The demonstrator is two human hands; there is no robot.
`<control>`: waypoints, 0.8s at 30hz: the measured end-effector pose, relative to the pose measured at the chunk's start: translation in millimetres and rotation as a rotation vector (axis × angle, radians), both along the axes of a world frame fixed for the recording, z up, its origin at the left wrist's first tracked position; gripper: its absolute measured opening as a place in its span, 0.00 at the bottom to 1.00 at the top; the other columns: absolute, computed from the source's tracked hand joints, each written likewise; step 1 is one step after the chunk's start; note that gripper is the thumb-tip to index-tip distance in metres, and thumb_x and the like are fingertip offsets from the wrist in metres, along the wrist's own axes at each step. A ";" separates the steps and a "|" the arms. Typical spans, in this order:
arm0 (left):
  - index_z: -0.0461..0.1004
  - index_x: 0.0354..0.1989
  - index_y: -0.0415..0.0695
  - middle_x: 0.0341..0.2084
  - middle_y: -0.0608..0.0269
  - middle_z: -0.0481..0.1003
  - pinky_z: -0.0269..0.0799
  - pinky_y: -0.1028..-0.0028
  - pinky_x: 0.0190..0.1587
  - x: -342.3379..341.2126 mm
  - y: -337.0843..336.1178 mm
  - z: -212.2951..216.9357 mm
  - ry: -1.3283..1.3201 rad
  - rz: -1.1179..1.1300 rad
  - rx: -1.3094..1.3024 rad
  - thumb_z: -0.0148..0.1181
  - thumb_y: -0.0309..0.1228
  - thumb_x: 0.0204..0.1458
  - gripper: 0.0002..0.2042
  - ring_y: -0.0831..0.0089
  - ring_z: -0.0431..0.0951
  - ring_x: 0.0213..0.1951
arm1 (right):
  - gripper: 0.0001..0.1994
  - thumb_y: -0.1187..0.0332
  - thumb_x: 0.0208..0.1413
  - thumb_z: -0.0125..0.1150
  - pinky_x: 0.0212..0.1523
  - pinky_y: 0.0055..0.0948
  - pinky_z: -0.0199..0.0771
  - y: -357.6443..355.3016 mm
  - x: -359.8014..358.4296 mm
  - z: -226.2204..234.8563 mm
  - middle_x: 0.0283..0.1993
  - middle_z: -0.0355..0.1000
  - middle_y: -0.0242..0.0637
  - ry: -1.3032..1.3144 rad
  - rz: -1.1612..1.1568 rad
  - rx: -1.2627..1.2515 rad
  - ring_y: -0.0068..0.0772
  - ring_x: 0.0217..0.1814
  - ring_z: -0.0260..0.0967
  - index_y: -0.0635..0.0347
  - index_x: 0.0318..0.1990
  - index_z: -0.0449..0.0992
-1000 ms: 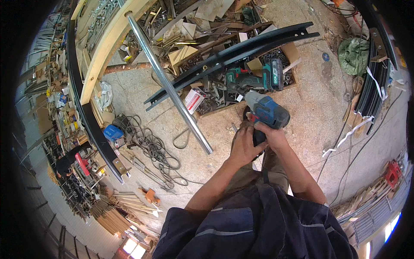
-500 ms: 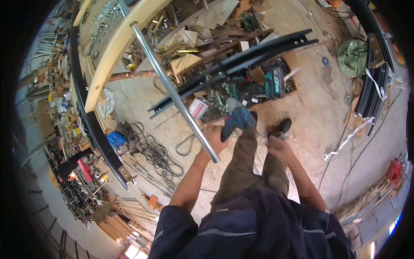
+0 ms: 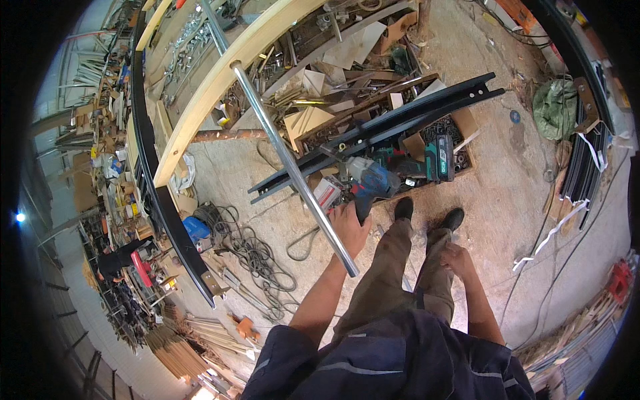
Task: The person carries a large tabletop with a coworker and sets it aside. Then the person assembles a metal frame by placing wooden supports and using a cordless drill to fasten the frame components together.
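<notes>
My left hand point(image 3: 350, 228) is wrapped round the dark handle of a blue and grey cordless impact wrench point(image 3: 375, 180). Its grey nose points up and left, close to a black metal channel rail point(image 3: 400, 117); whether they touch I cannot tell. A shiny metal pipe point(image 3: 287, 157) slants past my left hand, passing through a hole in a curved wooden beam point(image 3: 200, 120). Beside my right thigh, my right hand point(image 3: 457, 260) is closed with curled fingers, and whatever may be in it is hidden.
Under the rail, a wooden box point(image 3: 460, 172) holds hardware and a green-and-black power tool point(image 3: 437, 158). Coiled cables point(image 3: 250, 250) and a blue case point(image 3: 196, 230) lie left. A curved black rail point(image 3: 160, 207) stands beyond them. Right are a green sack point(image 3: 555, 109) and bundled black rails point(image 3: 583, 167).
The impact wrench has swung from blurred motion near my foot so that its nose points toward the black rail. My right hand has slid slightly down my thigh. The whole view has shifted.
</notes>
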State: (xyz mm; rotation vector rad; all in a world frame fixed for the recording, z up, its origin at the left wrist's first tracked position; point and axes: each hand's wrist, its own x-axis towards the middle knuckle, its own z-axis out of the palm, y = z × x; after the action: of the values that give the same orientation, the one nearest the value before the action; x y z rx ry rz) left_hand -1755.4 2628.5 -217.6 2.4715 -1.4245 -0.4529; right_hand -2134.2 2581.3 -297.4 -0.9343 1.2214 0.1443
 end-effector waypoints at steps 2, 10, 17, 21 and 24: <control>0.73 0.47 0.35 0.42 0.45 0.77 0.60 0.51 0.56 -2.6 -12.3 -3.3 -0.003 0.087 -0.011 0.70 0.37 0.46 0.23 0.48 0.70 0.49 | 0.29 0.68 0.57 0.63 0.31 0.27 0.78 25.3 -33.5 -56.1 0.35 0.78 0.40 -0.137 0.184 -0.310 0.30 0.32 0.76 0.76 0.64 0.65; 0.71 0.52 0.33 0.43 0.44 0.75 0.60 0.51 0.55 -7.6 -25.1 -40.4 0.011 0.267 0.031 0.71 0.40 0.48 0.28 0.46 0.68 0.50 | 0.29 0.68 0.58 0.64 0.30 0.29 0.79 -3.9 -3.4 12.0 0.34 0.79 0.42 0.035 -0.102 0.102 0.31 0.30 0.78 0.76 0.63 0.65; 0.66 0.57 0.32 0.46 0.40 0.73 0.61 0.49 0.57 -4.5 -18.7 -37.1 -0.015 0.193 -0.018 0.70 0.40 0.50 0.32 0.42 0.68 0.52 | 0.30 0.71 0.56 0.63 0.32 0.31 0.81 -13.0 -6.8 19.6 0.38 0.80 0.48 0.092 -0.088 0.129 0.34 0.31 0.79 0.79 0.64 0.63; 0.64 0.60 0.34 0.49 0.39 0.72 0.61 0.49 0.57 -18.2 -18.1 1.8 0.057 0.186 -0.192 0.65 0.37 0.54 0.29 0.41 0.68 0.53 | 0.32 0.69 0.56 0.59 0.33 0.32 0.81 -25.7 -5.9 34.4 0.40 0.80 0.50 0.107 -0.157 0.110 0.37 0.32 0.80 0.79 0.65 0.61; 0.69 0.54 0.36 0.47 0.42 0.74 0.63 0.50 0.56 -36.9 9.4 24.5 0.151 0.084 -0.192 0.62 0.34 0.56 0.21 0.43 0.71 0.50 | 0.32 0.68 0.56 0.58 0.34 0.34 0.81 -35.5 -7.2 49.9 0.41 0.80 0.51 0.124 -0.163 0.077 0.39 0.34 0.80 0.78 0.66 0.60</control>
State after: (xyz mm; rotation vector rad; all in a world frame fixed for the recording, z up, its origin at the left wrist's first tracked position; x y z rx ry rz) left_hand -1792.3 2637.9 -193.1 2.2830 -1.2387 -0.4515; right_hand -2141.5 2545.7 -247.4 -0.7648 1.3917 0.1203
